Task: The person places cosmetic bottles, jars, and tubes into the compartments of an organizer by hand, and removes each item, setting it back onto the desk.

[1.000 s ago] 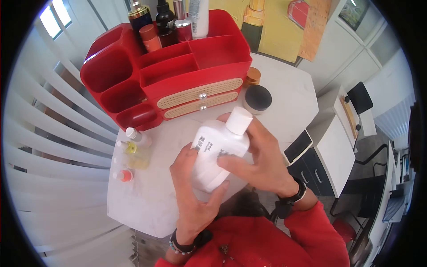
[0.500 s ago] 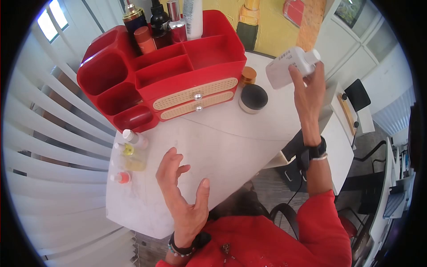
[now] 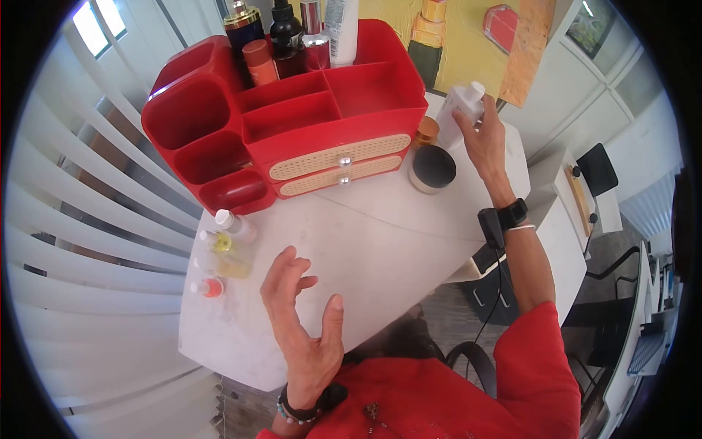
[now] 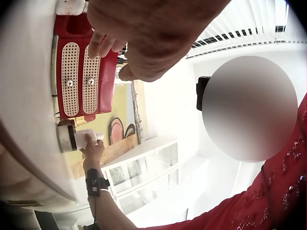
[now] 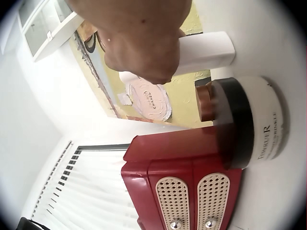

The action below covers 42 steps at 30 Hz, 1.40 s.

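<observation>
At the far right of the table my right hand [image 3: 486,143] grips a white bottle [image 3: 449,121] with a white cap. The bottle stands nearly upright, its base close to the tabletop behind the jars; in the right wrist view the hand covers its upper part. My left hand [image 3: 303,344] is held over the near part of the table, fingers loosely bent and thumb apart, with nothing in it. A black-lidded jar [image 3: 433,168] and a smaller jar with an orange-gold lid [image 3: 428,130] are just left of the white bottle.
A red organizer [image 3: 344,135] with two woven-front drawers takes up the back of the white table [image 3: 344,249], holding several bottles. Small bottles [image 3: 232,263] stand along the left edge beside white blinds [image 3: 110,293]. A painting [image 3: 468,55] is behind the table.
Both hands held the white bottle at first. The left hand let go and stayed nearby, while the right hand carried the bottle to the table's far right and lowered it beside the jars.
</observation>
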Motion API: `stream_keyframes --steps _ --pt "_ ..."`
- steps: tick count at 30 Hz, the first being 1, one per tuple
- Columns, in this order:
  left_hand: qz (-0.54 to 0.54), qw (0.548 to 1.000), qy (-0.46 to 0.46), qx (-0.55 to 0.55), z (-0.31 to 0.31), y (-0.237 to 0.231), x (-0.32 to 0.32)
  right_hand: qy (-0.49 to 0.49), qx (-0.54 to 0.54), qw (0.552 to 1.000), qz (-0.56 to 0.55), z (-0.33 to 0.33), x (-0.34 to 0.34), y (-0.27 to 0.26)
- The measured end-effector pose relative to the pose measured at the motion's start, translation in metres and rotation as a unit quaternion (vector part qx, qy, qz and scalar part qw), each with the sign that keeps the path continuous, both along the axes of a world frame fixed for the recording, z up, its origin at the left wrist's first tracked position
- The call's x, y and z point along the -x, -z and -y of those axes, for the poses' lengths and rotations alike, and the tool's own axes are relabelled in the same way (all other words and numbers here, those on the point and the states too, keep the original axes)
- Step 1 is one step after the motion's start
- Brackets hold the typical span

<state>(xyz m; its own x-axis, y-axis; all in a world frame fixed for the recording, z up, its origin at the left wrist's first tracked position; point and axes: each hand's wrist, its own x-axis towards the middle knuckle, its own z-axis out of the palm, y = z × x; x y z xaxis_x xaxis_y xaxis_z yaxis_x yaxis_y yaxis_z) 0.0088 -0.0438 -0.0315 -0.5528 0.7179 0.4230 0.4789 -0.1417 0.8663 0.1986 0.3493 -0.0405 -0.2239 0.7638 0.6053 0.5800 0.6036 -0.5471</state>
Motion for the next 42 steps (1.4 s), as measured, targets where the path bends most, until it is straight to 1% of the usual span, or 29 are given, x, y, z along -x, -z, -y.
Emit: stream_keyframes --steps 4,6,7,8,9,10,12,15,17,19,20,22,23,24,26,27,29,30,32,34,36,37,39,40,42 --pt "0.006 1.000 0.003 0.002 -0.003 0.000 0.002 0.002 0.009 1.000 0.008 -0.003 -0.001 -0.001" --pt "0.010 1.000 0.010 0.009 -0.004 0.001 0.003 -0.005 0.078 0.997 -0.017 0.008 -0.001 -0.012" --pt "0.010 1.000 0.009 0.006 -0.005 0.000 0.003 -0.006 0.074 0.997 -0.017 0.010 -0.002 -0.016" --pt "0.014 1.000 0.011 0.010 -0.003 0.000 0.003 0.026 -0.037 0.999 0.012 0.012 -0.004 -0.019" --pt "0.018 1.000 0.012 0.014 -0.004 -0.001 0.003 0.056 -0.149 0.986 0.039 0.013 -0.004 -0.024" --pt "0.020 1.000 0.007 0.009 -0.006 0.000 0.004 0.051 -0.154 0.986 0.039 0.019 0.001 -0.037" --pt "0.017 0.999 0.024 0.019 -0.008 -0.001 0.004 0.015 -0.173 0.985 -0.005 0.041 0.016 -0.077" --pt "0.042 0.998 0.053 0.015 -0.015 -0.007 -0.004 -0.109 -0.223 0.966 -0.070 0.053 0.066 -0.121" --pt "0.022 0.997 0.068 0.015 -0.016 -0.012 -0.009 -0.166 -0.167 0.969 -0.081 0.055 0.104 -0.141" --pt "0.000 0.997 0.078 0.015 -0.012 -0.017 -0.010 -0.178 -0.112 0.976 -0.058 0.042 0.142 -0.152" --pt "-0.008 0.997 0.074 0.012 -0.009 -0.018 -0.009 -0.180 -0.113 0.975 -0.060 0.046 0.156 -0.159" --pt "-0.017 0.998 0.067 0.006 -0.004 -0.018 -0.006 -0.123 -0.017 0.991 0.041 0.053 0.178 -0.175" --pt "-0.016 0.998 0.055 0.009 -0.001 -0.017 -0.004 -0.108 -0.065 0.991 0.049 0.047 0.188 -0.169" --pt "-0.014 0.999 0.043 0.012 0.001 -0.016 -0.002 -0.112 -0.067 0.990 0.048 0.036 0.196 -0.162" --pt "-0.006 0.999 0.037 0.019 0.005 -0.017 0.000 -0.042 -0.169 0.981 0.090 0.020 0.204 -0.152" --pt "0.003 0.999 0.035 0.026 0.006 -0.017 0.001 -0.043 -0.170 0.981 0.089 0.018 0.201 -0.150" --pt "0.005 0.999 0.041 0.030 0.008 -0.017 0.003 -0.051 -0.193 0.978 0.052 0.026 0.193 -0.157" --pt "0.008 0.998 0.047 0.035 0.008 -0.017 0.004 -0.051 -0.194 0.978 0.052 0.031 0.184 -0.159" --pt "0.017 0.998 0.045 0.028 0.007 -0.017 0.004 -0.094 -0.205 0.970 -0.096 0.059 0.159 -0.173" --pt "0.029 0.998 0.044 0.021 0.007 -0.015 0.006 -0.054 -0.131 0.984 -0.112 0.081 0.128 -0.182" --pt "0.015 0.997 0.079 0.021 0.006 -0.011 0.011 -0.120 -0.133 0.969 -0.171 0.125 0.100 -0.178" --pt "0.017 0.997 0.078 0.019 0.003 -0.010 0.009 -0.121 -0.134 0.969 -0.169 0.140 0.089 -0.174" --pt "0.089 0.992 0.088 -0.026 -0.005 -0.010 0.003 -0.227 0.016 0.946 -0.231 0.165 0.070 -0.164" --pt "0.092 0.992 0.088 -0.024 -0.009 -0.012 -0.001 -0.226 0.019 0.947 -0.228 0.176 0.063 -0.157" --pt "0.104 0.991 0.062 -0.059 -0.017 -0.015 -0.008 -0.296 0.145 0.912 -0.244 0.197 0.058 -0.142"
